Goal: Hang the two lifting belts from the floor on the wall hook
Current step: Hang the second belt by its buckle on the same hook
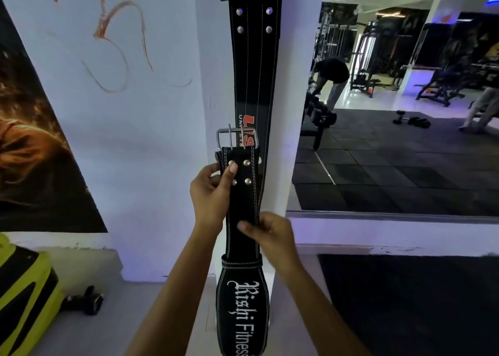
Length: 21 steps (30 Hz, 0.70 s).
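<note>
A long black belt with red lettering [255, 67] hangs down the white wall corner from the top of the view; the hook itself is out of frame. In front of it I hold a second black belt with white "Rishi Fitness" lettering [241, 312] upright, its steel buckle [237, 139] at the top. My left hand [213, 193] grips its upper strap beside the rivets. My right hand [270, 237] pinches the strap lower down, on its right edge.
A white wall with a poster [35, 150] is on the left. A large mirror [405, 112] on the right reflects gym machines, dumbbells and people. A yellow-black object [24, 299] and a small dumbbell [86, 299] lie on the floor at left. A black mat [418, 309] lies at right.
</note>
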Motion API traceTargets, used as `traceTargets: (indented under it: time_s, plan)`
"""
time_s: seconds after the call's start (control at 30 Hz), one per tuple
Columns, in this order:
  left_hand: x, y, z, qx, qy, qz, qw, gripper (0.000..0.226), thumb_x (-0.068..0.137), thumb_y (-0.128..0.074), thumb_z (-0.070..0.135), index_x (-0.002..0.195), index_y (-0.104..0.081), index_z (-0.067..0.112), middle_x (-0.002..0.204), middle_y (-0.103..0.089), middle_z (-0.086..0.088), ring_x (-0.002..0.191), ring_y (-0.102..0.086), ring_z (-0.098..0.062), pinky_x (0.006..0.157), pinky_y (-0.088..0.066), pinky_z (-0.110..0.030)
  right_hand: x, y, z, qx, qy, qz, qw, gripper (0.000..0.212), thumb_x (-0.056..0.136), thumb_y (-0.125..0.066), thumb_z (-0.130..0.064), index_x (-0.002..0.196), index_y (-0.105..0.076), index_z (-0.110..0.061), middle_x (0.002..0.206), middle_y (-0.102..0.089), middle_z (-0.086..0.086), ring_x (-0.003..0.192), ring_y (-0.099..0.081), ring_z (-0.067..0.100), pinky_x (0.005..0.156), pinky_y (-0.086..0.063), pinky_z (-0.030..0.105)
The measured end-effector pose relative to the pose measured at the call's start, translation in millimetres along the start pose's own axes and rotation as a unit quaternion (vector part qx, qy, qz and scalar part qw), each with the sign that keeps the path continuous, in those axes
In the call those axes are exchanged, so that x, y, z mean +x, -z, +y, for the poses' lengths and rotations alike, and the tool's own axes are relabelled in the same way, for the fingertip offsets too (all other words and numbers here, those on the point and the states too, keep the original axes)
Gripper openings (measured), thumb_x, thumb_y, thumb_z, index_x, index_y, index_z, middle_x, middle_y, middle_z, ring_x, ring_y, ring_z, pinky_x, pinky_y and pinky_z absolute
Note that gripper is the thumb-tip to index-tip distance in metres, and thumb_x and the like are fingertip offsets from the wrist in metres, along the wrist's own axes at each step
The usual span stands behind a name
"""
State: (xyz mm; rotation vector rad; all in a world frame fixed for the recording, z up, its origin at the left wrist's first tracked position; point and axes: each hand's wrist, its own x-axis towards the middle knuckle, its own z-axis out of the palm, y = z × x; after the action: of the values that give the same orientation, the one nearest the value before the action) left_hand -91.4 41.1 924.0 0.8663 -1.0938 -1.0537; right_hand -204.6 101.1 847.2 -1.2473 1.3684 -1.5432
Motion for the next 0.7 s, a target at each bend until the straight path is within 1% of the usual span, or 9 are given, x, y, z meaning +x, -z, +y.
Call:
traceTargets:
  time_s: [0.07, 0.13, 0.23, 0.3, 0.37, 0.47, 0.53, 0.6, 0.7]
  plan:
    - [0.2, 1.1, 1.1, 0.018, -0.002, -0.009, 1.0, 0.03, 0.084, -0.074, 0.03, 0.103, -0.069, 0.007, 0.074, -0.074, -0.017, 0.066, -0.066, -0.019, 0.07, -0.057, -0.042, -21.4, -7.5, 23.3, -0.031, -0.025, -0.014, 0.999, 0.033, 0.068, -0.086, -0.029, 0.092, -0.074, -0.009, 0.089, -0.079, 0.008, 0.083, -0.075, 0.023, 0.078, -0.061, 0.045]
    - [-2.8, 1.5, -2.5, 0.035, -0.002, -0.034, 0.999, 0.029, 0.083, -0.075, 0.029, 0.104, -0.071, 0.01, 0.073, -0.076, -0.014, 0.066, -0.069, -0.017, 0.07, -0.059, -0.042, -32.1, -11.5, 34.9, -0.036, -0.031, -0.008, 0.999, 0.031, 0.07, -0.086, -0.021, 0.096, -0.075, -0.009, 0.091, -0.079, 0.007, 0.084, -0.076, 0.02, 0.08, -0.061, 0.044]
    - [-6.0, 2.8, -8.9, 0.039, 0.01, -0.075, 0.996, 0.035, 0.083, -0.075, 0.03, 0.111, -0.069, 0.01, 0.079, -0.077, -0.014, 0.076, -0.074, -0.026, 0.077, -0.061, -0.045, -27.9, -10.0, 30.1, -0.02, -0.025, 0.018, 0.999, 0.034, 0.072, -0.085, -0.023, 0.093, -0.073, 0.001, 0.09, -0.077, 0.019, 0.083, -0.073, 0.034, 0.075, -0.061, 0.044]
    - [-5.0, 5.7, -8.3, 0.02, 0.029, -0.113, 0.993, 0.03, 0.084, -0.074, 0.024, 0.11, -0.07, 0.009, 0.089, -0.076, -0.021, 0.081, -0.072, -0.034, 0.082, -0.058, -0.05, -18.3, -9.2, 12.1, 0.033, -0.02, 0.027, 0.999, 0.027, 0.078, -0.079, -0.019, 0.097, -0.073, -0.001, 0.092, -0.077, 0.017, 0.084, -0.074, 0.029, 0.071, -0.058, 0.03]
    - [-5.7, 11.8, -7.5, -0.038, 0.066, -0.162, 0.984, 0.029, 0.085, -0.072, 0.014, 0.113, -0.07, 0.007, 0.099, -0.074, -0.022, 0.085, -0.071, -0.029, 0.084, -0.057, -0.046, -7.0, -9.2, -8.5, 0.074, -0.004, 0.028, 0.997, 0.021, 0.083, -0.074, -0.014, 0.101, -0.074, -0.004, 0.095, -0.077, 0.012, 0.087, -0.075, 0.02, 0.073, -0.056, 0.025]
    - [-11.1, 26.2, -12.6, -0.06, 0.065, -0.215, 0.973, 0.029, 0.085, -0.07, 0.015, 0.111, -0.07, 0.002, 0.103, -0.073, -0.021, 0.094, -0.071, -0.027, 0.087, -0.055, -0.038, 3.7, -14.2, -29.3, 0.093, 0.024, 0.036, 0.995, 0.019, 0.086, -0.072, -0.016, 0.101, -0.075, -0.005, 0.098, -0.077, 0.014, 0.093, -0.074, 0.023, 0.079, -0.058, 0.029]
    - [-18.6, 36.6, -18.9, -0.066, 0.073, -0.209, 0.973, 0.028, 0.082, -0.07, 0.019, 0.101, -0.071, -0.001, 0.095, -0.073, -0.019, 0.089, -0.071, -0.028, 0.083, -0.056, -0.038, 10.0, -17.4, -41.3, 0.127, 0.027, 0.051, 0.99, 0.02, 0.087, -0.071, -0.017, 0.1, -0.073, -0.001, 0.097, -0.076, 0.018, 0.091, -0.073, 0.024, 0.08, -0.059, 0.033]
    - [-28.2, 47.0, -27.8, -0.049, 0.071, -0.203, 0.975, 0.021, 0.079, -0.072, 0.018, 0.093, -0.073, 0.003, 0.087, -0.074, -0.015, 0.081, -0.072, -0.026, 0.074, -0.057, -0.034, 18.5, -18.8, -54.0, 0.179, 0.017, 0.069, 0.981, 0.026, 0.087, -0.07, -0.019, 0.098, -0.069, 0.005, 0.093, -0.072, 0.02, 0.086, -0.069, 0.028, 0.079, -0.057, 0.04]
    - [-42.0, 55.6, -42.3, 0.008, 0.043, -0.205, 0.978, 0.017, 0.079, -0.075, 0.013, 0.093, -0.073, 0.004, 0.091, -0.075, -0.019, 0.081, -0.073, -0.027, 0.075, -0.058, -0.037, 33.4, -16.2, -63.5, 0.192, 0.025, 0.088, 0.977, 0.036, 0.086, -0.072, -0.023, 0.096, -0.065, 0.01, 0.091, -0.067, 0.017, 0.086, -0.063, 0.027, 0.078, -0.053, 0.039]
